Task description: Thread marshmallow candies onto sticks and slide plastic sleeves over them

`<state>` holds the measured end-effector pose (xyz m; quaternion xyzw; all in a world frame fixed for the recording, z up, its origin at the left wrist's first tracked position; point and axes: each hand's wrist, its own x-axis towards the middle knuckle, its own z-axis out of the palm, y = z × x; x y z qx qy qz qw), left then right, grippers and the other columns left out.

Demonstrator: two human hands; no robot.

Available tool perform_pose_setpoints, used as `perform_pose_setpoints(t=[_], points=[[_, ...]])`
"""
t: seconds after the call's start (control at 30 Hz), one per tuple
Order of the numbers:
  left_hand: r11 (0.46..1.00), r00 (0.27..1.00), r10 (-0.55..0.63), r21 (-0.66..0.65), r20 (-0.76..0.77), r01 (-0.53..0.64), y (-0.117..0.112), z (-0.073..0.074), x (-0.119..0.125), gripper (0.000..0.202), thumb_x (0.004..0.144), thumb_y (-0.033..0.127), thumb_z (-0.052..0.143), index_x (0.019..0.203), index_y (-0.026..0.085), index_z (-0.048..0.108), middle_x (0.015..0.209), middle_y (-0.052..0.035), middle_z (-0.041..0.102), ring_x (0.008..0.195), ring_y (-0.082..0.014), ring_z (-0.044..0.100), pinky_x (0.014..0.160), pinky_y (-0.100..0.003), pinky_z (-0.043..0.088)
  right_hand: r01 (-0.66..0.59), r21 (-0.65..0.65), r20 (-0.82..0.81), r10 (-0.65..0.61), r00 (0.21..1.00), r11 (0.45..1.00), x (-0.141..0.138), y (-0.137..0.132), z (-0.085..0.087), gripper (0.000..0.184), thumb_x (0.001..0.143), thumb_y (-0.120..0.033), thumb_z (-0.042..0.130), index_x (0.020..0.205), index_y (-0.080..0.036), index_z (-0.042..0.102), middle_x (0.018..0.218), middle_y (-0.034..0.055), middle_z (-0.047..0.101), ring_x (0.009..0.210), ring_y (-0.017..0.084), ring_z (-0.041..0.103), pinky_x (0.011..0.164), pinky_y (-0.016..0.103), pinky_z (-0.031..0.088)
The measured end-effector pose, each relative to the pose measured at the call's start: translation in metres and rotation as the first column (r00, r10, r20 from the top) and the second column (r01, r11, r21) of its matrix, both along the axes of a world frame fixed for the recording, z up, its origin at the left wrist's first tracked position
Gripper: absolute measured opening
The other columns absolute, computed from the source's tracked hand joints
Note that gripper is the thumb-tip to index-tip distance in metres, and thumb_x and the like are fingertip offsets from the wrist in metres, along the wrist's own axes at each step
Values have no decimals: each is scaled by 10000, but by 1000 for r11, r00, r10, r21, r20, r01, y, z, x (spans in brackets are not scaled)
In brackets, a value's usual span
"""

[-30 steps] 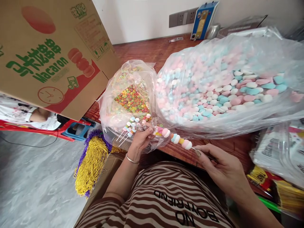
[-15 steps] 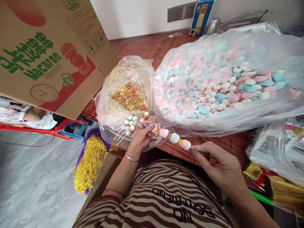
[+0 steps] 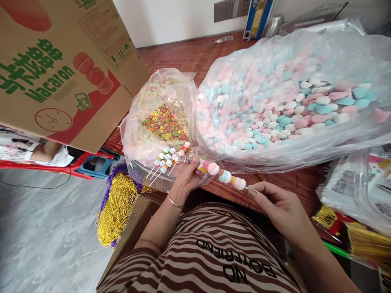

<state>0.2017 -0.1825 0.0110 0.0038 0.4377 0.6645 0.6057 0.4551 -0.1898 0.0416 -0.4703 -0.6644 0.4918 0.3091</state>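
Note:
My right hand point(image 3: 279, 207) pinches the stick end of a skewer of pink, white and blue marshmallows point(image 3: 238, 184), with orange rings between them. The skewer slants up and left towards my left hand point(image 3: 187, 177), which is closed on a clear printed plastic wrapper point(image 3: 203, 164). The skewer's upper end is at the wrapper's mouth and seems to lie inside it. Left of that hand, several finished-looking marshmallow skewers point(image 3: 166, 159) lie on a clear bag of coloured cereal rings point(image 3: 166, 126).
A large clear bag of marshmallows point(image 3: 275, 122) covers much of the wooden table point(image 3: 180, 53). At left stands a cardboard box point(image 3: 91, 97). Plastic packaging point(image 3: 351, 191) lies at right. Gold and purple bead strings point(image 3: 117, 207) hang below. Another person's arm point(image 3: 45, 150) shows beyond the box.
The marshmallow skewer has slid slightly into the wrapper held by my left hand, and my right hand has shifted a little with it. The whole view has moved slightly.

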Motion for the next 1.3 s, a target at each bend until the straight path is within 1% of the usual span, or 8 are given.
perform_pose_setpoints(t=[0.2,0.47,0.6,0.73,0.97,1.07,1.2,1.3], points=[[998,999,11,66,-49,-8,2,-1,3,503,441,276,1014,707,141,609,612,61,575,506,-30,469,437,-136,351,-11,270,95,-16,995,963,-2,-8,6,137,955,-296,613,886,-234,714,787,7,728,668,169,661,608,265,510],[998,999,-34,56,-38,36,6,8,9,417,531,240,983,686,110,618,617,35,604,505,-30,498,446,-138,376,-30,593,152,-75,986,804,-6,-11,0,155,939,-133,608,1017,-244,683,842,14,726,722,154,692,668,262,530],[995,995,17,98,-96,-7,10,15,16,347,579,218,956,776,129,685,706,16,695,630,-94,647,609,-202,525,-20,670,177,-134,975,742,-7,-13,-8,182,916,-123,629,1024,-250,701,870,37,751,749,173,709,666,281,552],[991,989,27,135,-145,-7,14,25,25,342,603,248,946,834,117,730,817,-53,763,747,-147,717,714,-249,564,8,705,165,-175,971,709,-11,-15,-11,166,912,-116,634,992,-243,705,862,41,749,736,172,707,679,286,569],[987,989,112,127,-94,-100,18,33,37,288,648,191,918,821,138,693,842,-42,754,846,-187,747,812,-305,581,67,667,116,-192,975,742,-20,-19,-17,143,917,-130,628,938,-243,713,844,36,745,717,164,701,671,273,568],[980,988,138,152,-66,-127,19,31,40,324,639,201,927,815,153,659,850,-28,744,841,-177,740,850,-320,582,82,602,111,-184,977,795,-22,-21,-18,112,939,-170,612,928,-231,706,822,35,747,704,165,698,656,269,547],[972,991,103,220,-89,-81,17,27,41,404,607,276,954,806,182,616,840,-10,715,803,-168,714,830,-329,579,101,300,41,-118,992,949,-24,-21,-14,178,982,-283,577,854,-208,676,723,2,700,611,139,628,572,246,480],[967,996,43,254,-83,-20,15,27,40,388,653,298,933,916,217,659,789,21,664,745,-140,678,775,-299,571,54,-10,-48,-55,997,998,-25,-19,-11,316,1013,-401,512,855,-189,688,600,-26,582,516,121,505,478,240,387]])
